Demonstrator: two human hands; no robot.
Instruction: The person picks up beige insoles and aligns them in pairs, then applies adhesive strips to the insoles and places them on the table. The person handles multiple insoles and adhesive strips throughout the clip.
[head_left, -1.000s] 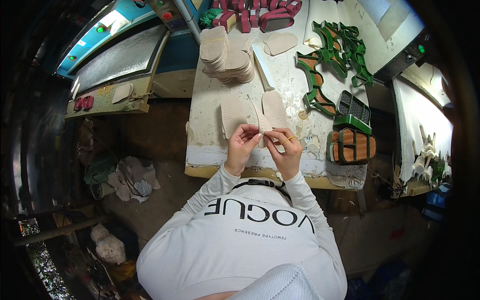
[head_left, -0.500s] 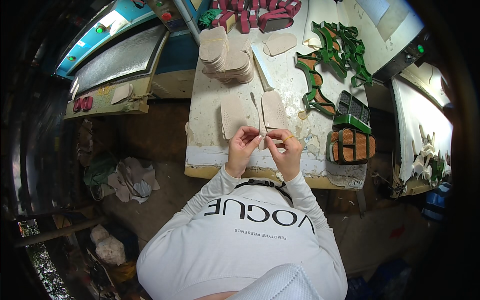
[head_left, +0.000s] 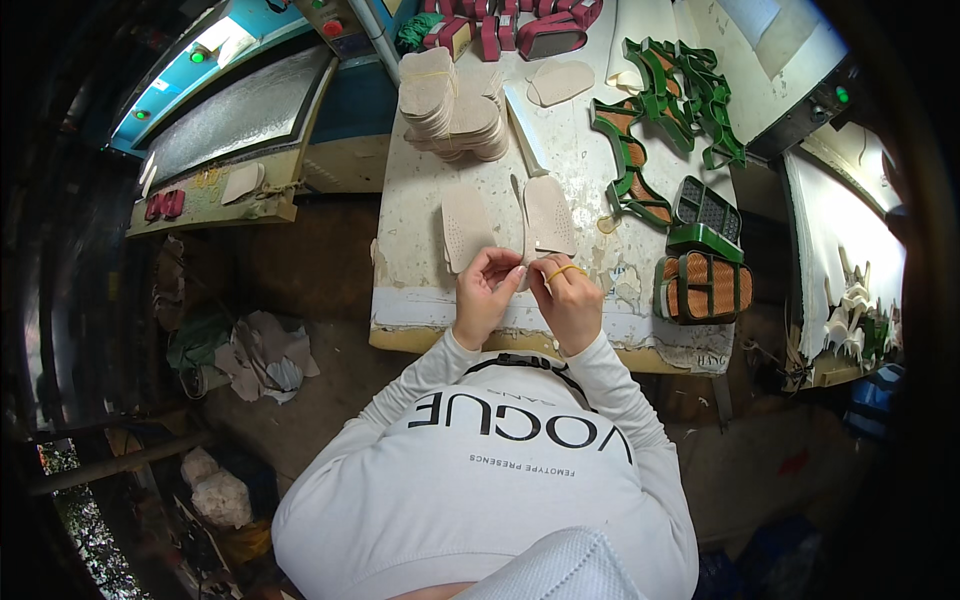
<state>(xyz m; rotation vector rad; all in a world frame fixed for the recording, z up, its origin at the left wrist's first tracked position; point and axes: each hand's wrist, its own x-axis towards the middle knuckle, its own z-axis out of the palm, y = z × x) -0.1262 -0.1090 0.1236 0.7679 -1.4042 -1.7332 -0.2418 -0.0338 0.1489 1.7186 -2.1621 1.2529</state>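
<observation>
Both hands meet at the near middle of the table (head_left: 420,310), closed with fingertips pinching the lower end of a thin beige insole (head_left: 522,215). That insole is seen nearly edge-on. My left hand (head_left: 482,298) grips its left side and my right hand (head_left: 570,302), with a yellow band round one finger, its right side. Fingers partly hide the pinched end. Flat beyond my left hand lies a beige insole pile (head_left: 464,222) with small perforations. A second perforated insole pile (head_left: 550,212) lies just beyond my right hand.
Farther back stand tall bundles of beige insoles (head_left: 455,115), beside a pale strip (head_left: 524,130) and loose insoles (head_left: 560,83). Green cutting dies (head_left: 640,170) line the right side, with another die (head_left: 705,290) near the front corner. Maroon dies (head_left: 552,40) sit at the far edge.
Both hands stay pinched on the insole's near end. The insole has tipped slightly, its far end shifting a little to the right.
</observation>
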